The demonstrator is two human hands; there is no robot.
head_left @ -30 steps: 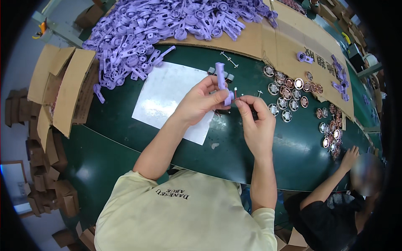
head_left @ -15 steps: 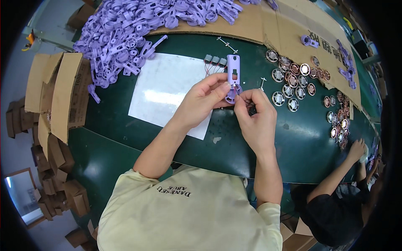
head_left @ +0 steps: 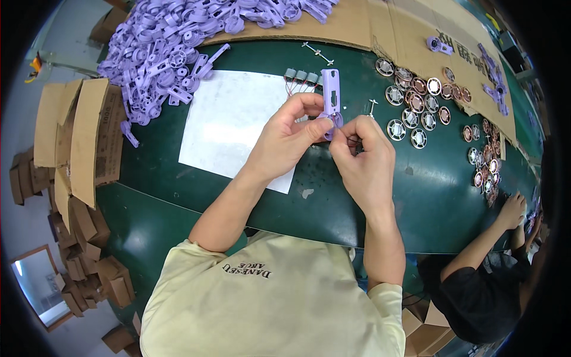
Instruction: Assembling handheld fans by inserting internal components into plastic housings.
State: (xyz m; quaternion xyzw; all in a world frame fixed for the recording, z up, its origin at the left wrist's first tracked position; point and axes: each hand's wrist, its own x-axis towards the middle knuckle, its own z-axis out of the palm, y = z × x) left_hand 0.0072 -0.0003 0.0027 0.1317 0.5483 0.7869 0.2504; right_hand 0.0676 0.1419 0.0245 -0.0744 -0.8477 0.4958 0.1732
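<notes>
My left hand [head_left: 284, 140] grips a long purple plastic housing [head_left: 331, 80] with a slot in its flat handle and a round ring at its lower end. The handle points away from me, tilted partly onto its side. At the ring, my right hand [head_left: 370, 166] is closed in a pinch, its fingertips against or just beside the housing. Some thin dark wire shows between its fingers, while the tips hide most of what they hold. Just beyond my left hand, several small grey motors [head_left: 300, 77] with red wires lie in a row by a white sheet [head_left: 217, 119].
A big heap of purple housings [head_left: 160, 59] fills the far left. Silver and copper-coloured round discs [head_left: 410, 95] lie at right, beside flat cardboard [head_left: 416, 35]. An open carton [head_left: 92, 137] stands left. At far right, a co-worker's hand [head_left: 513, 211] rests near more discs.
The housing has turned partly onto its side, so its ring shows less. Both hands keep their hold and stay close together. The whole view has shifted slightly.
</notes>
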